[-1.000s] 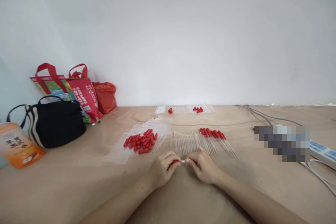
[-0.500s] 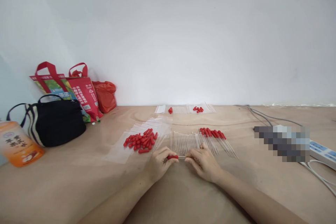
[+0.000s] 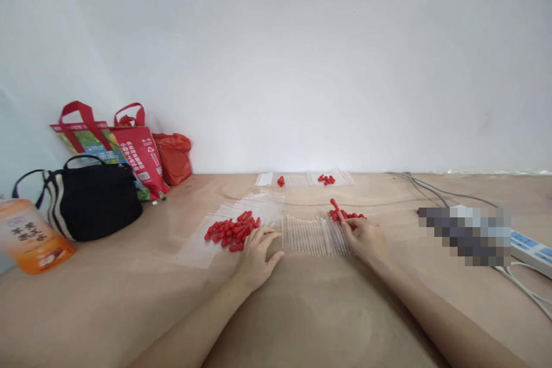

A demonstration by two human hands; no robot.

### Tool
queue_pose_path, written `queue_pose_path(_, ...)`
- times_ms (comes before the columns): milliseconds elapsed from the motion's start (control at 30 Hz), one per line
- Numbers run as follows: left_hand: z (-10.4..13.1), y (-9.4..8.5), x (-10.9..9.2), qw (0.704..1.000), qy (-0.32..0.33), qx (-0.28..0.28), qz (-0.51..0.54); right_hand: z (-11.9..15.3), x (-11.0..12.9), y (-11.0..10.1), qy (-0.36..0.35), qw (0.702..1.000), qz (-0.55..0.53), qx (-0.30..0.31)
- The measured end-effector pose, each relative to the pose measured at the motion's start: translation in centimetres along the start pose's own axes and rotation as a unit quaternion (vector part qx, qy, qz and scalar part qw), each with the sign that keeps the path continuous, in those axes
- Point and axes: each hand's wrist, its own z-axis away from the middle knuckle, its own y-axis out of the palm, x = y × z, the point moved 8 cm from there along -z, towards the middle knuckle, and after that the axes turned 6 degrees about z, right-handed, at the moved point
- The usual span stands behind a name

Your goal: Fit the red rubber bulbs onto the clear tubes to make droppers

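My left hand [image 3: 257, 257] holds nothing. Its fingers are spread, beside a pile of red rubber bulbs [image 3: 233, 232] lying on a clear plastic bag [image 3: 195, 254]. My right hand [image 3: 366, 237] is closed on a dropper [image 3: 336, 208], a thin tube with a red bulb at its far end. The dropper slants over a row of finished-looking droppers with red bulbs [image 3: 354, 216], partly hidden by that hand. Between my hands lies a row of thin, pale, see-through tubes [image 3: 311, 237], side by side on the wooden table [image 3: 297, 310].
At the back, small bags [image 3: 348, 177] carry more red bulbs and tubes. On the left stand a black bag [image 3: 97, 201], red carrier bags [image 3: 150, 167] and an orange-and-white container [image 3: 38, 241]. A power strip [image 3: 532, 250], cables [image 3: 425, 187] and a blurred-out item lie right.
My left hand has let go of the red bulb and opened, shifting slightly left. My right hand has carried the dropper right and away from me, to the droppers with red bulbs.
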Motion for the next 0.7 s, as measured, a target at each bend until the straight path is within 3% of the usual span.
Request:
queue_pose_path(100,0.0,0.3,0.3,1.000,-0.011,0.009,-0.017,-0.4,-3.1,0.0,0.091,0.993,0.057,0.038)
queue_pose_path(200,0.1,0.5,0.5,0.999,-0.020,0.011,-0.023,-0.2,-4.1,0.0,0.110,0.986,0.109,0.063)
queue_pose_path(367,0.2,0.7,0.7,0.999,-0.026,0.014,-0.026,0.0,-4.1,0.1,0.103,0.984,0.134,0.060)
queue_pose_path(567,0.2,0.7,0.7,0.999,-0.030,0.015,-0.028,-0.3,-2.6,0.3,0.054,0.994,0.084,0.047)
queue_pose_path(700,0.1,0.7,0.7,0.999,-0.035,0.017,-0.031,-0.2,-2.6,1.0,0.060,0.993,0.085,0.059)
